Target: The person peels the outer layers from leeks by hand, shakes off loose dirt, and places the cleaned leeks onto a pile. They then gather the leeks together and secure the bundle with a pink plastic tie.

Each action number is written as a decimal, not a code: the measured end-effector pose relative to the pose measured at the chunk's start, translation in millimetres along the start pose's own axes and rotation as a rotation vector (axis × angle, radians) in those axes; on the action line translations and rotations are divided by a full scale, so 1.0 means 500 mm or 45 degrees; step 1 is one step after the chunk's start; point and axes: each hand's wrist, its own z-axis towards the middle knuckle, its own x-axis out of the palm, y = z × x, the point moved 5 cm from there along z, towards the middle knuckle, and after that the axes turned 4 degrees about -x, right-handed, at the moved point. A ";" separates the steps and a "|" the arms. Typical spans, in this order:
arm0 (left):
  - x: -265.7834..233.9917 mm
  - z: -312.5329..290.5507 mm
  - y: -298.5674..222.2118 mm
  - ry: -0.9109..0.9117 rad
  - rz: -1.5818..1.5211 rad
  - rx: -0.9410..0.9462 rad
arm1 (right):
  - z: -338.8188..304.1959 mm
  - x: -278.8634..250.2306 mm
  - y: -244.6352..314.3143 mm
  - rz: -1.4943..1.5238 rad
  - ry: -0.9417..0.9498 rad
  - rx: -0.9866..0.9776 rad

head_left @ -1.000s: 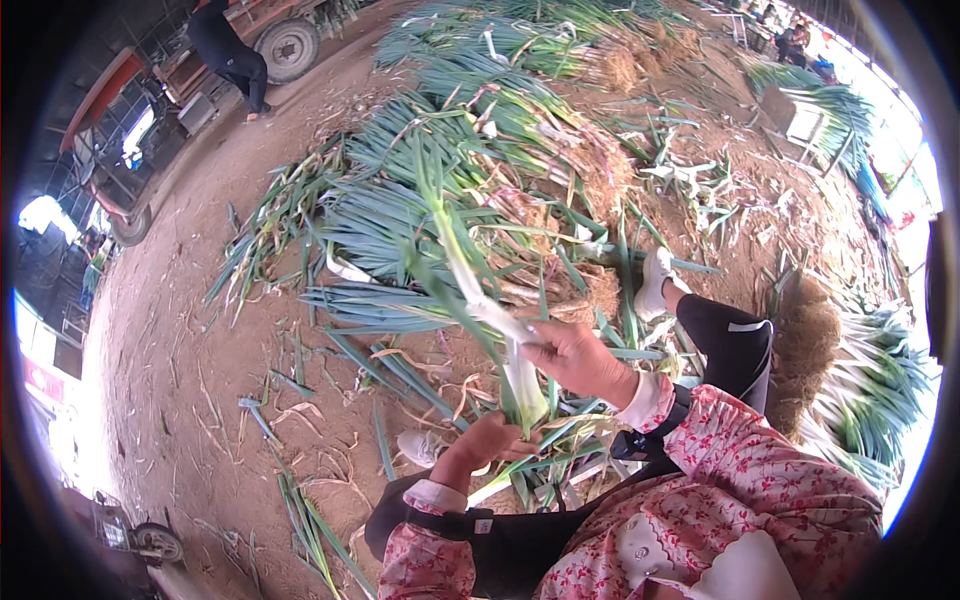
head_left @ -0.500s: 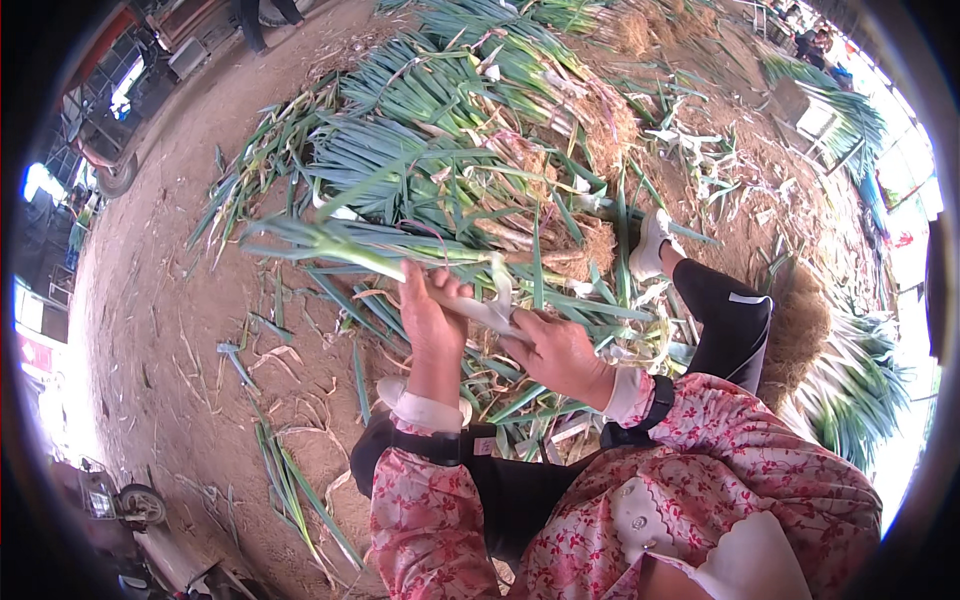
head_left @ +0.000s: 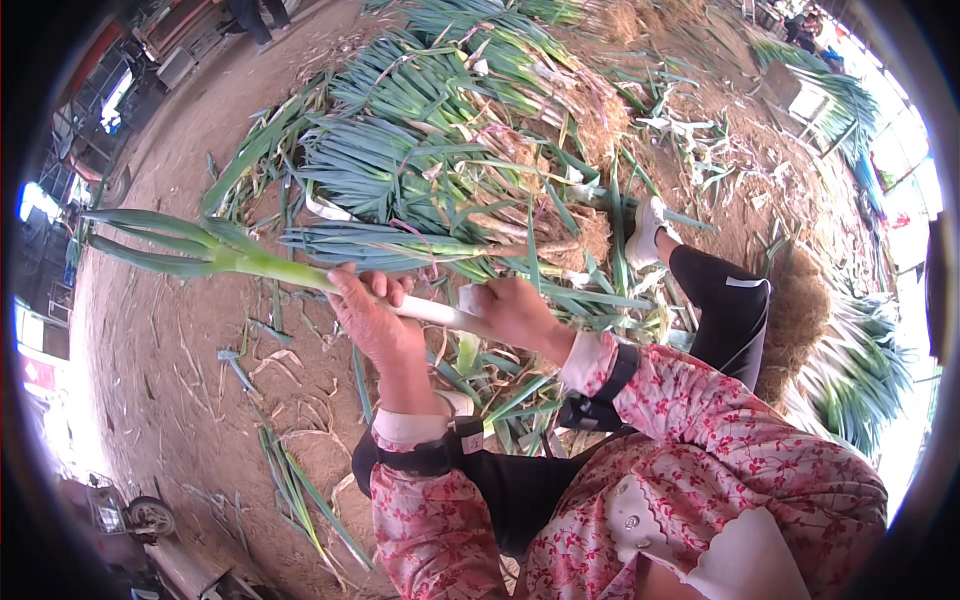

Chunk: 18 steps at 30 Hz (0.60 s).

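Observation:
A large green onion (head_left: 440, 312) lies slantwise across my hands, its forked green leaves pointing to the far left and its smooth white shaft toward the right. My left hand (head_left: 378, 318) is closed around the shaft, just where the green turns white. Near the shaft's lower end, my right hand (head_left: 515, 312) is closed, with something whitish at its fingertips; the root end is hidden by that hand. Beyond my hands, bundles of green onions (head_left: 380, 165) lie with their roots to the right, some bound with thin purplish ties.
Peeled leaves and scraps (head_left: 510, 405) litter the dirt in front of my knees. My white shoe (head_left: 647, 232) stands beside the bundles. More green onions (head_left: 850, 385) lie at the right. At the left edge are parked vehicles (head_left: 150, 515); a person's legs (head_left: 258, 18) show far back.
The green onion has swung out leftward and shows more of its length. The loose pale layer hanging by the shaft is gone from it. My right hand has moved left, toward my left hand.

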 end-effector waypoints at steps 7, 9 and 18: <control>-0.001 0.008 -0.066 -0.028 0.022 0.109 | 0.018 -0.081 -0.237 -0.532 -0.134 0.472; -0.004 0.005 -0.083 -0.085 0.009 0.215 | 0.002 -0.108 -0.287 -0.612 -0.215 0.653; 0.014 0.020 -0.120 -0.044 -0.093 0.220 | -0.155 -0.312 -0.812 -1.110 -0.371 0.941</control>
